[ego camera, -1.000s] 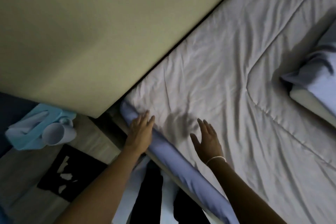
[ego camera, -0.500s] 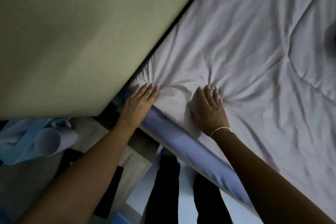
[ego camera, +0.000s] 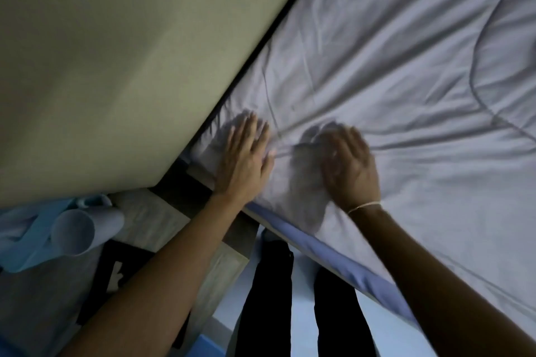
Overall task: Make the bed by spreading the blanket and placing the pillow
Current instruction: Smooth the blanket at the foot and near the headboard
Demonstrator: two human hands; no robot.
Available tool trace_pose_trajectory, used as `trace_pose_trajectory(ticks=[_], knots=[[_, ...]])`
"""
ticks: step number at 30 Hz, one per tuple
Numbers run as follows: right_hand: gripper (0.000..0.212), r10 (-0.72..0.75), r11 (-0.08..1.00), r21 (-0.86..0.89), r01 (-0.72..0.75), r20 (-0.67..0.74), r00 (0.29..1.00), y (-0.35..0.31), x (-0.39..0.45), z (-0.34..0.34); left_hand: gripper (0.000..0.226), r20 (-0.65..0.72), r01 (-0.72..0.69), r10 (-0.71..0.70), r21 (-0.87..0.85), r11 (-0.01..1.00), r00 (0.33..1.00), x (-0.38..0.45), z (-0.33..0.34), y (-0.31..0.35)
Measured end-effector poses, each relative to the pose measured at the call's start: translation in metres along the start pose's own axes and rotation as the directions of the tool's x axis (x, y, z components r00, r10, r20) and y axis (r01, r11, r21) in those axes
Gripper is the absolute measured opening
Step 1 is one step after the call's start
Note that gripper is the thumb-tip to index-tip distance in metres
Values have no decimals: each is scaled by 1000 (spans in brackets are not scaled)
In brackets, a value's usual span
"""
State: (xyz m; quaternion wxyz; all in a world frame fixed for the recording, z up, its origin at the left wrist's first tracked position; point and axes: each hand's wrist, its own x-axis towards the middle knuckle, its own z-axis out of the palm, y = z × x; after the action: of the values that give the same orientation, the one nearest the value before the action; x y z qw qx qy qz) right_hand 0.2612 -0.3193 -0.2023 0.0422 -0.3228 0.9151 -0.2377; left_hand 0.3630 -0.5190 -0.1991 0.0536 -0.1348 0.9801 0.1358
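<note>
Head view looks down at the corner of a bed beside a wall (ego camera: 121, 61). A pale blanket (ego camera: 406, 90) covers the mattress and reaches right up to the wall edge. Both hands lie flat on the blanket near its corner, palms down, gripping nothing. The left hand (ego camera: 245, 159) sits closest to the wall, fingers straight and slightly spread, pointing up the bed. The right hand (ego camera: 349, 165) lies just beside it, apart from it, fingers extended though blurred; a thin bracelet (ego camera: 364, 206) circles its wrist. Creases in the blanket fan out from under both hands toward the middle of the bed. A curved stitch line runs across the blanket at upper right. Below the hands a blue sheet (ego camera: 333, 255) shows as a strip along the bed's near edge, under the blanket. The person's dark trouser legs (ego camera: 266, 298) stand against that edge. At lower left, on the floor, lies a light blue box (ego camera: 26, 243) with a pale mug (ego camera: 78, 232) on its side touching it. No pillow is in view.
</note>
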Motion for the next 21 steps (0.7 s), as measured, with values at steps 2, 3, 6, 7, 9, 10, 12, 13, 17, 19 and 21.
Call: trace_pose_trajectory(ticks=[2,3,6,7,9,10,12,13,17,19,21], knots=[[47,118,986,-111,-127,-88,989,29,23,-9,59,41,11,-13,57,998,999,26,8,-2],[55,222,958,-164,-236,-101,970,45,32,-14,61,66,20,-25,79,997,998,33,12,-8],[64,440,868,-253,-427,-3,898,75,43,-19,62,94,-18,7,118,993,996,34,22,-27],[65,439,865,-289,-411,37,898,74,40,-16,61,92,-41,30,120,992,995,33,22,-29],[64,365,891,-330,-313,111,924,56,21,-3,58,88,-65,56,112,992,995,33,21,-29],[64,308,911,-334,-243,156,939,42,7,5,58,87,-67,58,106,992,995,34,20,-29],[64,177,945,-312,-94,248,952,11,-28,19,57,87,-63,55,91,994,995,34,17,-28],[63,107,959,-284,-21,291,951,0,-45,25,57,79,-63,57,85,994,995,35,15,-27],[66,-210,935,-163,315,460,862,-24,-100,30,55,2,-69,70,101,992,998,44,8,-13],[64,-320,911,-100,401,444,837,-21,-109,22,55,-16,-96,99,117,988,995,57,6,1],[59,-335,925,-55,376,348,875,-10,-104,8,56,-21,-145,149,128,981,989,76,5,18]])
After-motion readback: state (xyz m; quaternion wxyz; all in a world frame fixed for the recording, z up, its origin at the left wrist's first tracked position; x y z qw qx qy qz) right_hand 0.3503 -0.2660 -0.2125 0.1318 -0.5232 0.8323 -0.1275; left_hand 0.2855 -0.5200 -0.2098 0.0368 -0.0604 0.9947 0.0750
